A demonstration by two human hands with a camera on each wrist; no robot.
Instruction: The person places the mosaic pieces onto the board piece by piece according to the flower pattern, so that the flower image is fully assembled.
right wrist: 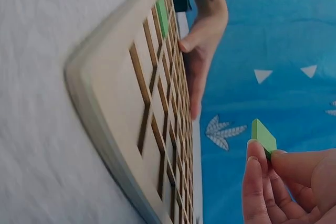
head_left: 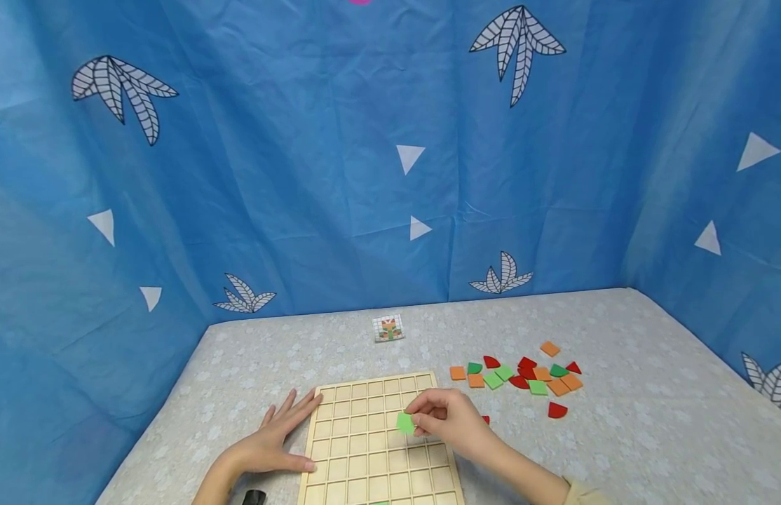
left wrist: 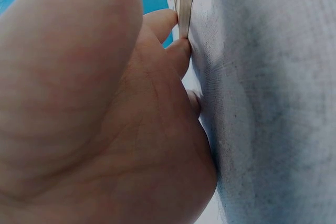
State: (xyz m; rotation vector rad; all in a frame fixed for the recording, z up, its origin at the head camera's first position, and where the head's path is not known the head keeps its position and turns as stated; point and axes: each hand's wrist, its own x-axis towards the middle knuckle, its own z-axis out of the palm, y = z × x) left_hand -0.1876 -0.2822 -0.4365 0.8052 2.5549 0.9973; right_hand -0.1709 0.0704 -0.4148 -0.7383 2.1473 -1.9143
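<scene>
A wooden grid board [head_left: 359, 426] lies on the table in front of the person. Thumb and fingers of the right hand [head_left: 450, 419] pinch a light green square tile [head_left: 405, 422] over the board's right half. In the right wrist view the same tile [right wrist: 264, 137] stands tilted between thumb and fingertips. The left hand [head_left: 270, 442] is spread along the board's left edge, its thumb and fingertips at the rim. Seen from the left wrist, fingers touch the board's side [left wrist: 185, 3]. A green tile [right wrist: 161, 17] sits in one cell near the front edge.
Loose orange, red and green tiles [head_left: 538, 388] are scattered on the table right of the board. A small card with a coloured grid pattern [head_left: 388, 328] is behind it. A black object [head_left: 254, 497] shows by the left wrist. Blue curtain [head_left: 340, 175] encloses the table.
</scene>
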